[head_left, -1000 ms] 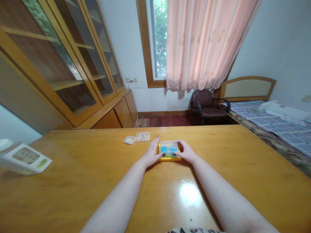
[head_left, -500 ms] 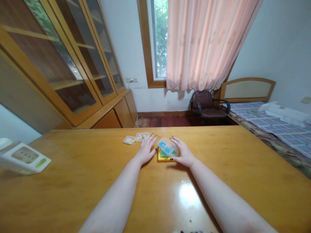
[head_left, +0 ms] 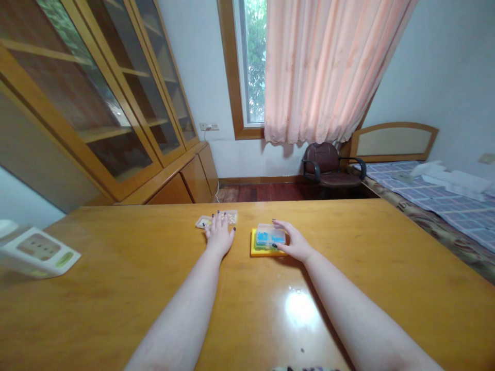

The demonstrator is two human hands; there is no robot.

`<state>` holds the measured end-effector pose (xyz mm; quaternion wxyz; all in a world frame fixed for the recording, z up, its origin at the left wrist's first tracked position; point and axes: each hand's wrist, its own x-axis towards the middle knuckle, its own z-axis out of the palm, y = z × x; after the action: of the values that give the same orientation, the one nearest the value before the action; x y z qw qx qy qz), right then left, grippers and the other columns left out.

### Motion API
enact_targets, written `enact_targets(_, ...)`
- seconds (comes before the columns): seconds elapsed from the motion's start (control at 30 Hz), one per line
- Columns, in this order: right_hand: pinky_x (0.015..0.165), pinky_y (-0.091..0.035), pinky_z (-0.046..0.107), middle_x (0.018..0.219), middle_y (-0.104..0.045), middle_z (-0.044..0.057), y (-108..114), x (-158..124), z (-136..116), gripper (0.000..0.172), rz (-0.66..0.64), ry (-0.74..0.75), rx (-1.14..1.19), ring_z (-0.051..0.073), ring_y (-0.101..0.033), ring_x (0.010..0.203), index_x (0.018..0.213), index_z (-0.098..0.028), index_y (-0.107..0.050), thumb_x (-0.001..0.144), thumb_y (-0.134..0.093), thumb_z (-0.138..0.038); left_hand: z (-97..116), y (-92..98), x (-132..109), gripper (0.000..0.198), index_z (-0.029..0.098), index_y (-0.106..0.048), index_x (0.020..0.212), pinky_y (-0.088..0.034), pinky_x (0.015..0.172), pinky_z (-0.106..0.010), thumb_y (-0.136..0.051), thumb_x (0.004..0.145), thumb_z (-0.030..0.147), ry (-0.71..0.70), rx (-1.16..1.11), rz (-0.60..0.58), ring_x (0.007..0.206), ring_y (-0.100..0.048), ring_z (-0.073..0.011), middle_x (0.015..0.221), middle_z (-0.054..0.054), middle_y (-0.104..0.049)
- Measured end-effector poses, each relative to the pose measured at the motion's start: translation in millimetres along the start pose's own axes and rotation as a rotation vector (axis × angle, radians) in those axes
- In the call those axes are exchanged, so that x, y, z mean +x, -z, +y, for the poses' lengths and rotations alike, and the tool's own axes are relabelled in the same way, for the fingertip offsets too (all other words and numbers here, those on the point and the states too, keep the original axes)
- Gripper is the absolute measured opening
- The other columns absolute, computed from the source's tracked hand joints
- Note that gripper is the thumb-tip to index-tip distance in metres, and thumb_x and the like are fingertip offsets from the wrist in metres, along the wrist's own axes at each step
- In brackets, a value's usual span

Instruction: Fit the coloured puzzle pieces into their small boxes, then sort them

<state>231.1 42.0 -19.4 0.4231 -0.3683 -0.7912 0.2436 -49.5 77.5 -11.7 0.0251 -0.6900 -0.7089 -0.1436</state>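
A clear plastic box with blue pieces lies squarely on a green-tinted layer, which rests on a yellow square board. My right hand grips the clear box from its right side, thumb at the near edge and fingers at the far edge. Fingers spread, my left hand reaches over two small clear containers. One, a clear box with pale pieces, is partly hidden behind the fingers. The other, a small clear tray with pale and yellowish contents, shows at the left of the hand.
A white and clear container lies at the left of the wooden table. Beyond the table's far edge are a glass-door cabinet, a brown armchair and a bed.
The clear box with blue pieces has turned from a slant to lie square on the stack. My left hand has moved left, away from the stack, over the pale-piece containers.
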Motion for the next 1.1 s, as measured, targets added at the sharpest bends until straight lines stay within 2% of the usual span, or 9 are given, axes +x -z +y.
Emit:
enact_targets(0.13, 0.106, -0.031, 0.048, 0.140, -0.039, 0.014, -0.6, -0.1, 0.7, 0.078, 0.011, -0.034, 0.039, 0.027, -0.042, 0.125, 0.140, -0.022, -0.027, 0.073, -0.067, -0.031, -12.7, -7.5, 6.7, 0.060, 0.019, -0.029, 0.141, -0.008, 0.105, -0.066, -0.036, 0.086, 0.042, 0.057, 0.021, -0.102, 0.138, -0.014, -0.0329, 0.150, -0.009, -0.024)
enact_targets(0.2, 0.105, -0.031, 0.048, 0.135, -0.044, 0.014, -0.1, 0.2, 1.7, 0.075, 0.012, -0.049, 0.040, 0.028, -0.043, 0.123, 0.137, -0.021, -0.032, 0.072, -0.068, -0.032, -11.3, -5.3, 4.9, 0.057, 0.021, -0.036, 0.138, -0.007, 0.105, -0.067, -0.040, 0.084, 0.038, 0.019, 0.017, -0.072, 0.137, -0.019, -0.0327, 0.147, -0.009, -0.031)
enact_targets(0.37, 0.104, -0.034, 0.049, 0.129, -0.050, 0.013, 1.3, 0.1, 4.1, 0.070, 0.044, -0.115, 0.072, 0.027, -0.048, 0.119, 0.133, -0.021, -0.037, 0.071, -0.069, -0.032, 1.7, 6.6, -4.2, 0.041, 0.021, -0.053, 0.123, -0.014, 0.107, -0.058, -0.035, 0.088, 0.033, -0.069, -0.046, 0.072, 0.118, -0.047, -0.0285, 0.124, -0.012, -0.057)
enact_targets(0.47, 0.104, -0.033, 0.050, 0.128, -0.050, 0.012, 1.9, -0.7, 4.8, 0.069, 0.051, -0.128, 0.063, 0.028, -0.048, 0.118, 0.131, -0.022, -0.040, 0.069, -0.070, -0.031, 4.0, 5.7, -5.1, 0.050, 0.020, -0.043, 0.133, -0.017, 0.108, -0.054, -0.041, 0.087, 0.040, -0.070, -0.034, 0.087, 0.124, -0.041, -0.0299, 0.133, -0.015, -0.048)
enact_targets(0.57, 0.104, -0.033, 0.049, 0.127, -0.052, 0.011, 2.3, -1.4, 4.3, 0.067, 0.013, -0.099, 0.073, 0.027, -0.049, 0.118, 0.129, -0.022, -0.043, 0.068, -0.071, -0.029, 1.2, -1.9, -2.5, 0.063, 0.021, -0.038, 0.136, -0.018, 0.106, -0.057, -0.052, 0.080, 0.046, -0.085, -0.010, -0.027, 0.130, -0.033, -0.0330, 0.142, -0.017, -0.035)
enact_targets(0.67, 0.104, -0.033, 0.048, 0.127, -0.052, 0.012, 2.2, -1.7, 4.3, 0.067, 0.006, -0.096, 0.087, 0.027, -0.049, 0.118, 0.129, -0.021, -0.042, 0.069, -0.071, -0.030, -2.5, -8.6, 1.0, 0.055, 0.021, -0.042, 0.132, -0.021, 0.105, -0.056, -0.053, 0.081, 0.040, -0.105, -0.045, -0.056, 0.123, -0.041, -0.0309, 0.133, -0.016, -0.045)
enact_targets(0.83, 0.104, -0.033, 0.048, 0.130, -0.049, 0.014, 0.8, -1.4, 8.1, 0.077, -0.003, -0.082, 0.122, 0.028, -0.047, 0.120, 0.135, -0.020, -0.035, 0.069, -0.071, -0.038, -2.5, -5.2, 2.8, 0.046, 0.015, -0.049, 0.125, -0.036, 0.102, -0.041, -0.052, 0.083, 0.034, -0.103, -0.254, 0.040, 0.114, -0.049, -0.0253, 0.121, -0.014, -0.050)
enact_targets(0.97, 0.104, -0.031, 0.050, 0.132, -0.047, 0.016, -1.3, -0.3, 9.8, 0.085, 0.017, -0.072, 0.174, 0.029, -0.044, 0.123, 0.139, -0.021, -0.027, 0.070, -0.069, -0.049, 11.4, 10.5, -9.1, 0.048, 0.020, -0.045, 0.128, -0.032, 0.108, -0.038, -0.054, 0.083, 0.034, -0.232, -0.508, 0.224, 0.123, -0.042, -0.0231, 0.129, -0.010, -0.044)
enact_targets(1.1, 0.104, -0.031, 0.051, 0.134, -0.044, 0.017, -2.7, 0.4, 9.1, 0.090, 0.045, -0.069, 0.189, 0.029, -0.043, 0.124, 0.141, -0.021, -0.022, 0.070, -0.066, -0.056, 38.1, 19.9, -29.9, 0.051, 0.023, -0.043, 0.130, -0.031, 0.109, -0.040, -0.055, 0.082, 0.036, -0.384, -0.660, 0.216, 0.126, -0.039, -0.0230, 0.133, -0.009, -0.041)
